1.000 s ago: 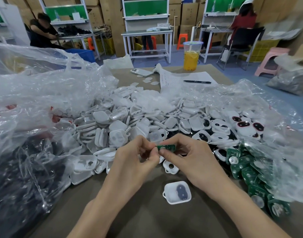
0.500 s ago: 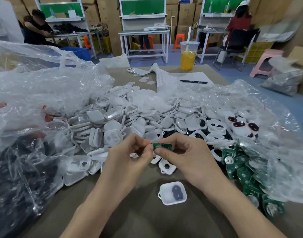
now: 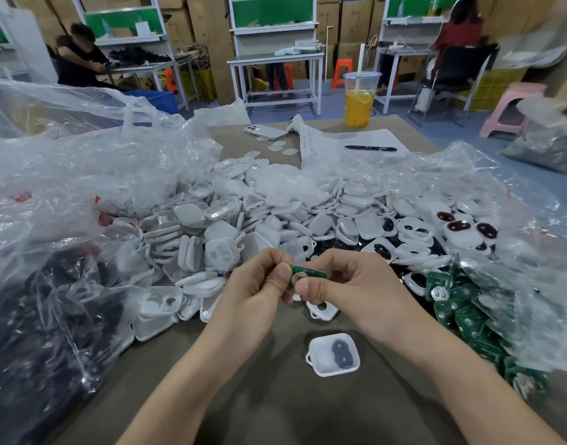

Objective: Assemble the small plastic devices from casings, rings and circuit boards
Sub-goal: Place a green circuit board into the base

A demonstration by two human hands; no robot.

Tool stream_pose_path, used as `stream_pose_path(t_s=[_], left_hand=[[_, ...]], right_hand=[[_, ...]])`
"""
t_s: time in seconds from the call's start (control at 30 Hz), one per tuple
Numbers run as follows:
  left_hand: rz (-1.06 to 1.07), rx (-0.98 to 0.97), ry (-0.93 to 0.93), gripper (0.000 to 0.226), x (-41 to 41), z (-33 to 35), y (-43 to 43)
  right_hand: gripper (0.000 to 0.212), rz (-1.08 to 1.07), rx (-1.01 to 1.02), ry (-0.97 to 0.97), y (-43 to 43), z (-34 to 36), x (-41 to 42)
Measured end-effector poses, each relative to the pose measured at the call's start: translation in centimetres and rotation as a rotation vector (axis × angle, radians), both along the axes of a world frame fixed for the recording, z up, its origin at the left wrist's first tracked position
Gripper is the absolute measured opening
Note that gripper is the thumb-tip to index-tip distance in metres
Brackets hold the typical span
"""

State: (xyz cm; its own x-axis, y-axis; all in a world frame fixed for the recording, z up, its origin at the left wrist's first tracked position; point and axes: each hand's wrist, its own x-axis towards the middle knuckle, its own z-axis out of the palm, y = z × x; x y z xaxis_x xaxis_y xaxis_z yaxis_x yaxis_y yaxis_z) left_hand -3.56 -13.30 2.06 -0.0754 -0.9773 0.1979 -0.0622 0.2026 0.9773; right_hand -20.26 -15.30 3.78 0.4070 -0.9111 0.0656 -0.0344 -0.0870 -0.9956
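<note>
A small green circuit board (image 3: 308, 271) is held edge-on above the table, pinched at its left end by my left hand (image 3: 259, 284) and at its right end by my right hand (image 3: 349, 284). A round silver part shows under the board between my thumbs. Below my hands an open white casing (image 3: 333, 354) with a dark insert lies on the brown table (image 3: 275, 396). A white ring piece (image 3: 322, 311) lies just under my right hand. A big heap of white casings (image 3: 230, 226) spreads behind my hands.
Green circuit boards (image 3: 468, 313) lie piled at the right under a clear plastic bag (image 3: 516, 252). A bag of dark parts (image 3: 44, 332) fills the left. At the far end stand a cup of orange drink (image 3: 359, 101), a phone (image 3: 264, 131), and paper with a pen (image 3: 370, 148).
Both hands stay together on the green board and have barely moved. The board is turned a little, so the silver part beneath it now shows between my thumbs.
</note>
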Motion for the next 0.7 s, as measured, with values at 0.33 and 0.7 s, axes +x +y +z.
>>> stream_pose_path(t_s=[0.33,0.7], left_hand=[[-0.031,0.000,0.059,0.018,0.40,-0.16,-0.33],[-0.045,0.024,0.139,0.021,0.21,-0.51,-0.44]], right_hand=[[0.017,-0.009,0.018,0.017,0.10,0.17,0.10],[0.008,-0.020,-0.013,-0.022,-0.49,-0.29,-0.24]])
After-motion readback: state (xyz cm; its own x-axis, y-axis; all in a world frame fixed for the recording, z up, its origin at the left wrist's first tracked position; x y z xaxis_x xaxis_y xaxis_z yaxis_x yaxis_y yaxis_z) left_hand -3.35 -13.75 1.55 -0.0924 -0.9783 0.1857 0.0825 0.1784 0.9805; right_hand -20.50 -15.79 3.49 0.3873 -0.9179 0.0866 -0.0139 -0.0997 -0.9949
